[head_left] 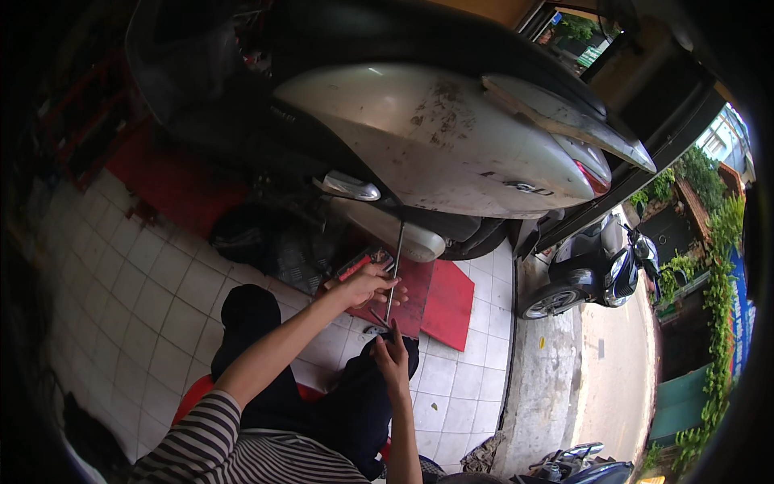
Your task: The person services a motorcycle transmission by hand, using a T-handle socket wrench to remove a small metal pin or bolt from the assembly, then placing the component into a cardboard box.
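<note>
A long, thin metal T-handle wrench [397, 260] slants between my hands, its far end up against the underside of a silver scooter [387, 137]. My left hand [369, 287] is closed loosely around the shaft, with some fingers spread behind it. Below, at the wrench's crossbar end, my right hand [392, 361] has its index finger stretched up beside the handle and its thumb apart. Whether that fingertip touches the bar is hard to tell. The scooter's pale exhaust cover [415, 240] sits just beside the shaft. Where the wrench tip meets the scooter is hidden.
The scooter stands over a red platform [448, 300] on white floor tiles [153, 282]. Part of a red stool [190, 398] shows under me. A dark parked motorbike [597, 270] stands outside by the road. A crumpled cloth [482, 454] lies at lower right.
</note>
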### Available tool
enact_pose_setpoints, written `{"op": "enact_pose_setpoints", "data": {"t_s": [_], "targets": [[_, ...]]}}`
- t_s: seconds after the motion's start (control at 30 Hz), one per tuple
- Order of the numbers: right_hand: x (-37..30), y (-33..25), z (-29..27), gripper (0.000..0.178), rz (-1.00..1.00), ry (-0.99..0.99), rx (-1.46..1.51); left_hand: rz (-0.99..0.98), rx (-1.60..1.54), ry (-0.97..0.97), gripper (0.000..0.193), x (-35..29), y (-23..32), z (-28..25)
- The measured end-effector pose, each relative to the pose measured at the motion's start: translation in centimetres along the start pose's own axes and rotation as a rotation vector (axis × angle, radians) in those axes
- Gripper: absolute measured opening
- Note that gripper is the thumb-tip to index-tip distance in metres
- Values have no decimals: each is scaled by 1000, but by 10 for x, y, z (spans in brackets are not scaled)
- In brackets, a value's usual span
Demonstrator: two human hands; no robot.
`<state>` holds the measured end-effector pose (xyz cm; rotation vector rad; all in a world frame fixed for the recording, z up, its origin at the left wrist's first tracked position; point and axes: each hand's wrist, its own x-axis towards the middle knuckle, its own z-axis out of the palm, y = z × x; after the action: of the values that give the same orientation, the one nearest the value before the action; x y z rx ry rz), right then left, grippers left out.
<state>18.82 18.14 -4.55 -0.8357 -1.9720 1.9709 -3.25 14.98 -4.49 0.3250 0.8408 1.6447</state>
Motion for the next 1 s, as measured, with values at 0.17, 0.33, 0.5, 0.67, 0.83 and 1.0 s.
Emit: {"op": "enact_pose_setpoints", "data": {"t_s": [0.17, 0.33, 0.5, 0.67, 0.83, 1.0], "targets": [[2, -16, 6, 45, 98, -241, 216, 56, -40, -32, 26, 2, 4, -6], [-6, 3, -4, 33, -18, -146, 174, 130, 176, 76, 20, -12, -19, 3], [-52, 4, 18, 47, 118, -72, 857, 128, 131, 91, 21, -66, -64, 17], [-69, 59, 22, 40, 325, -106, 1072, 256, 480, 119, 26, -99, -123, 1], [-90, 39, 34, 31, 238, -15, 649, 218, 502, 91, 29, -120, -128, -1], [-66, 8, 43, 31, 55, 103, 384, 202, 327, -34, 30, -106, -105, 7]]}}
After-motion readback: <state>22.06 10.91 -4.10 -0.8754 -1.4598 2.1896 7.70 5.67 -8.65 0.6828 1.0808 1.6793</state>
